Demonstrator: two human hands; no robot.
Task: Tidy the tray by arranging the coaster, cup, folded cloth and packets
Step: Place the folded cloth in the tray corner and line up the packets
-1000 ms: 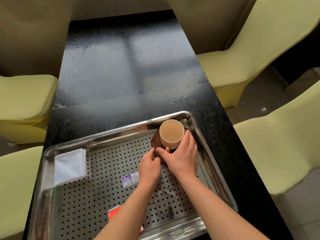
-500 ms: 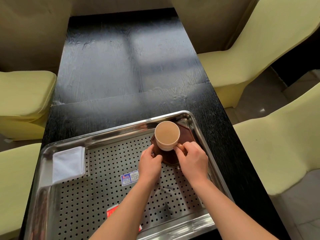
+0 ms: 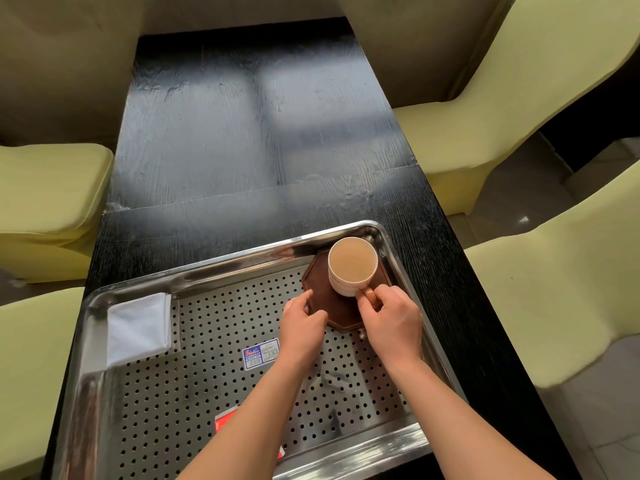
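Step in hand, by the look of it: squaring up the cup on the coaster in the far right corner of the tray.

Right hand with fingers pinched round the cup's handle. Left hand with fingers curled at the coaster's near left edge, seemingly gripping it, though hard to tell pinch from mere press at this angle.

To do it well:
- Steady the coaster with the left hand so nothing skates over the holed metal floor.
- Turn the cup slowly by the handle and hold it level. Pale brown inside nearly up to the rim, so best handled as a full drink.
- Centre the cup, now sitting toward the coaster's far side.
- Leave a little room between the coaster and the tray's raised wall.
- Let go only once the cup sits flat.

Elsewhere in the tray: folded cloth in the far left corner, well apart from the cup. Blue and white packet near the middle, just beside the left wrist. Red packet toward the near rim, half hidden under the left forearm.

Print on both packets: a small emblem and rows of text on the blue one, far too small to read. No brand legible on the cup, coaster, tray or dark desk.
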